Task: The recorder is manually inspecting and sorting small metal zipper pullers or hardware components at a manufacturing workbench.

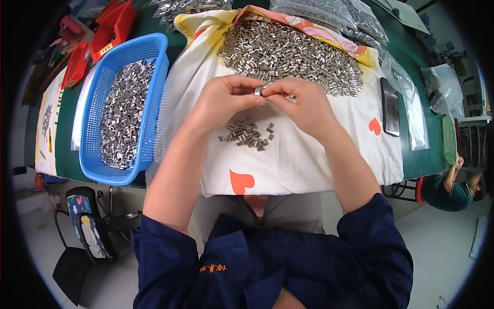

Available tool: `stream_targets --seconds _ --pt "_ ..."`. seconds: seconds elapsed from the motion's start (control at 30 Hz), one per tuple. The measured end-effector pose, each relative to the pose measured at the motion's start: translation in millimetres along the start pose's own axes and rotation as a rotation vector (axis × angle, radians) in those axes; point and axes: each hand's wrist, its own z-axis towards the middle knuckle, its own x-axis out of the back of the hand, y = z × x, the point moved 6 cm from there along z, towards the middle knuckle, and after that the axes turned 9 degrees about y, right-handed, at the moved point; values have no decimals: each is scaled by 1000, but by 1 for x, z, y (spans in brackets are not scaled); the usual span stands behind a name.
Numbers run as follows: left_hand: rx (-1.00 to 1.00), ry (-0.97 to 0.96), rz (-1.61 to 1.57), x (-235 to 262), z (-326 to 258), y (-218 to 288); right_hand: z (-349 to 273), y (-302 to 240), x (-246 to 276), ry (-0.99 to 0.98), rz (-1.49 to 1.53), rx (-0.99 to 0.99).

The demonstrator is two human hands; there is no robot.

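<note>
Over the white cloth, my two hands meet fingertip to fingertip. My left hand pinches a small shiny metal sleeve between thumb and fingers. The fingertips of my right hand are closed at the same piece; whether they grip a second part is hidden. Just beyond the hands spreads a large heap of short metal cylinders. A smaller pile of these cylinders lies on the cloth below my hands, a few of them apart at its right side.
At the left stands a blue plastic basket holding many metal cylinders. Red bins sit behind it. Bags of metal parts line the back. On the right lie a black phone and a clear bag. A person sits far right.
</note>
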Motion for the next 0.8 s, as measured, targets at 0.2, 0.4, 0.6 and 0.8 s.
stream_targets --seconds 0.2,0.4,0.6,0.8 --pt "34 -74 48 -4 -4 -1 2 10 -1 -168 50 -205" --pt "109 -78 92 -4 -2 -6 12 29 26 -20 -185 -217" --pt "161 -12 56 -2 -4 -4 4 28 4 -117 -570 3" --pt "95 -73 40 -3 -4 -2 3 19 4 -76 -589 136"
